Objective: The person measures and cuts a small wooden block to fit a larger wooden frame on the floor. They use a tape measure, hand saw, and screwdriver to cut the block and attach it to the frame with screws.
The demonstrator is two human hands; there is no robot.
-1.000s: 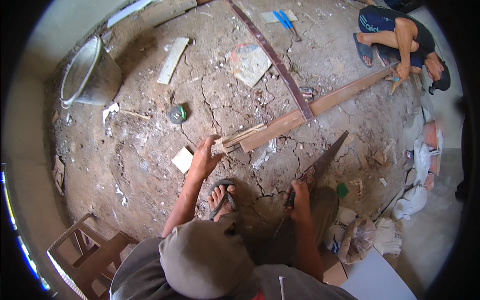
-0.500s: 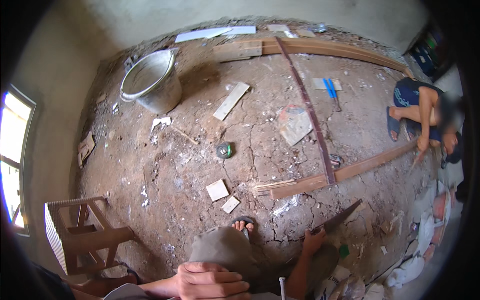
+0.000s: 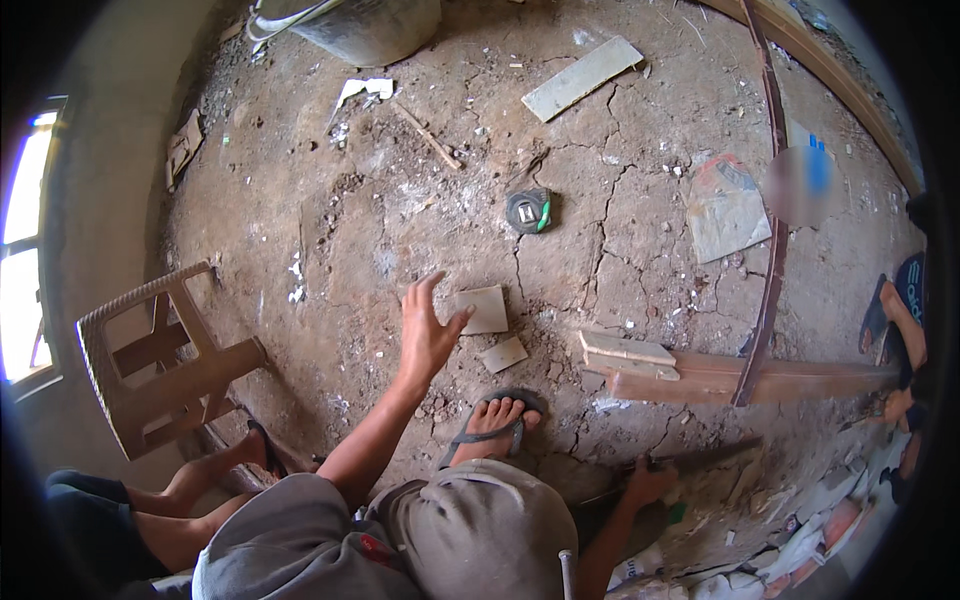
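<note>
My left hand (image 3: 430,328) reaches out low over the ground with thumb and fingers spread, holding nothing. Just beside its thumb lies a pale square piece of board (image 3: 484,309), with a smaller flat piece (image 3: 504,354) below it. At the lower right, my right hand (image 3: 650,484) grips the handle of a handsaw (image 3: 715,455), whose dark blade points away to the right. A wooden beam (image 3: 800,382) lies past the saw, with short offcuts (image 3: 628,352) on its left end. A black and green tape measure (image 3: 528,211) rests farther off on the dirt.
A brown plastic stool (image 3: 150,365) stands at left, beside another person's bare leg (image 3: 205,475). A grey bucket (image 3: 375,30) is at the far edge. A long dark strip (image 3: 775,210) crosses the beam. Another person's foot (image 3: 902,315) shows at right. Rubble (image 3: 800,550) lies lower right.
My left hand has left my lap and stretched forward to the board pieces, its fingers opening. The view has tipped down and closer. My right hand still holds the saw.
</note>
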